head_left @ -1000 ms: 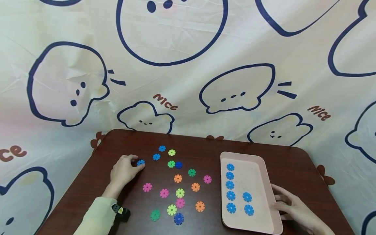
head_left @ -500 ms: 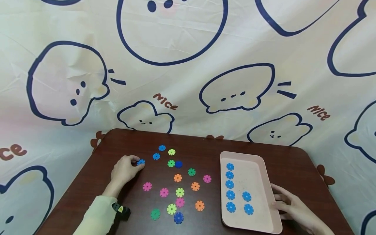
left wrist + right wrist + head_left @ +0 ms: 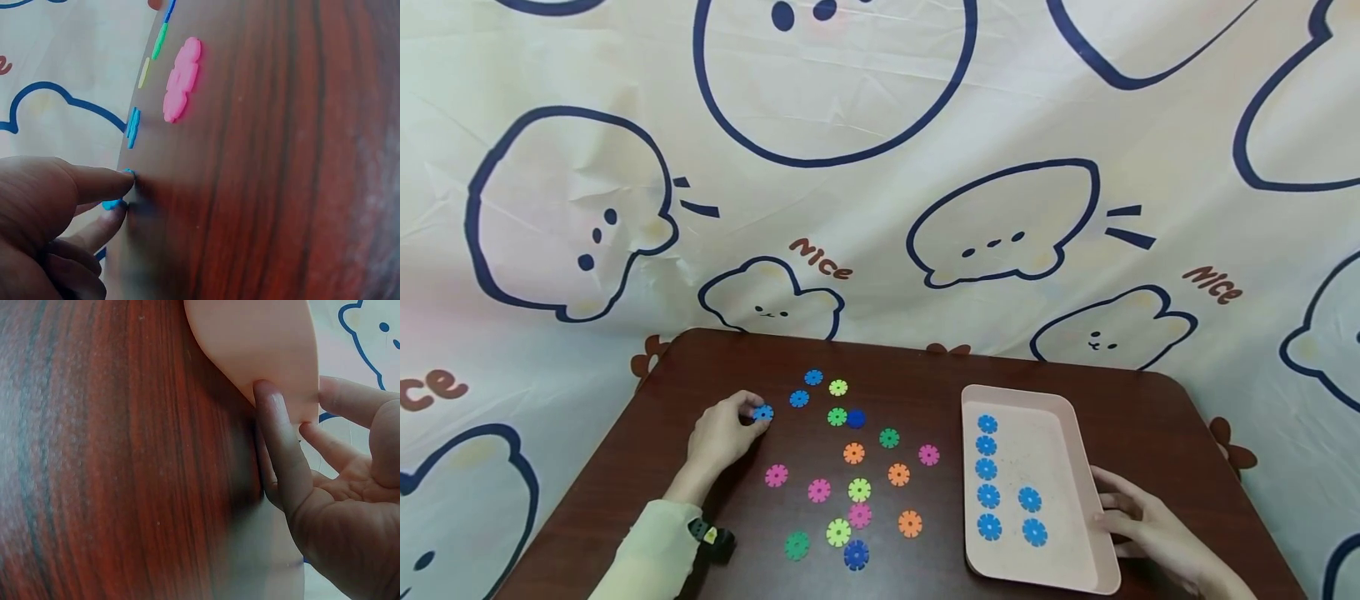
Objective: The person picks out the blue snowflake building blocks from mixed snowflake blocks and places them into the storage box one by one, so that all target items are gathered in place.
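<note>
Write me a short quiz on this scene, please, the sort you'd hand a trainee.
1. How many light-blue, notched, round plastic discs lie in the shallow pale-pink plastic tray?

2. True or false: the person's bare left hand pinches an orange notched disc.

3. What does the person's bare right hand touch?
A) a pink notched disc
B) the tray's outer side
C) a green notched disc

Key:
1. Seven.
2. False; it pinches a blue notched disc.
3. B.
</note>
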`<act>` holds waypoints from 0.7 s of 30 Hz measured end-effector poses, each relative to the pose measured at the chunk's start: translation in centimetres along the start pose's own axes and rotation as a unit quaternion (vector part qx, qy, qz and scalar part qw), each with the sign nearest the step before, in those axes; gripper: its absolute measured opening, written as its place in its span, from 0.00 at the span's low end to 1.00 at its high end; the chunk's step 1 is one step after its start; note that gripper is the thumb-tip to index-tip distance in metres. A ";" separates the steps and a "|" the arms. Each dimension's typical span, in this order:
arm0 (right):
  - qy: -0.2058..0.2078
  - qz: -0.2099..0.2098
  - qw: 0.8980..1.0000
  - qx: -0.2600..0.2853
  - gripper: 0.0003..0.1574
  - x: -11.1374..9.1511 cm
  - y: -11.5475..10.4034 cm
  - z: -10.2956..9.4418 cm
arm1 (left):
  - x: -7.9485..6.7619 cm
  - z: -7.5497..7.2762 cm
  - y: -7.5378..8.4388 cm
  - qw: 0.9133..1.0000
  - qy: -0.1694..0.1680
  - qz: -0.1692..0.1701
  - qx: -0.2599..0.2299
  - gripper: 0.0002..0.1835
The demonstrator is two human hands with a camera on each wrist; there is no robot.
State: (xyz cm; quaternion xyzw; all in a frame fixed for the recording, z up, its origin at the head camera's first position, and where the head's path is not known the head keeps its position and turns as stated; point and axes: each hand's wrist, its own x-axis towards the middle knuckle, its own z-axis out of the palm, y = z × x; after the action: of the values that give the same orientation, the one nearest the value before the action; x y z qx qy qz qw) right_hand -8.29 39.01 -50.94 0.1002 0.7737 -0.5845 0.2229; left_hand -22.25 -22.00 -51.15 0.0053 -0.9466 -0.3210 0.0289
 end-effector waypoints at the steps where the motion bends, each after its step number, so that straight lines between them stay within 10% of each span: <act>1: -0.001 -0.001 1.000 0.000 0.53 0.0 0.0 0.0 | 0.0 0.0 0.0 1.000 0.001 0.003 -0.001 0.16; 12: -0.009 -0.004 1.000 0.005 0.54 0.1 0.0 -0.2 | -0.2 0.2 0.5 0.999 -0.002 0.030 -0.030 0.18; 21: 0.004 0.003 1.000 0.003 0.54 0.1 0.0 0.0 | -0.4 0.7 3.8 0.995 -0.016 0.066 -0.079 0.18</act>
State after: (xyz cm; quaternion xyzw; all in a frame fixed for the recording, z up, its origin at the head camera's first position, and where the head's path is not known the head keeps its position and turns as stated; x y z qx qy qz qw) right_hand -8.40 39.04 -51.03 0.1056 0.7725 -0.5857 0.2212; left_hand -21.81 -18.50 -49.42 -0.0646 -0.9171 -0.3918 0.0348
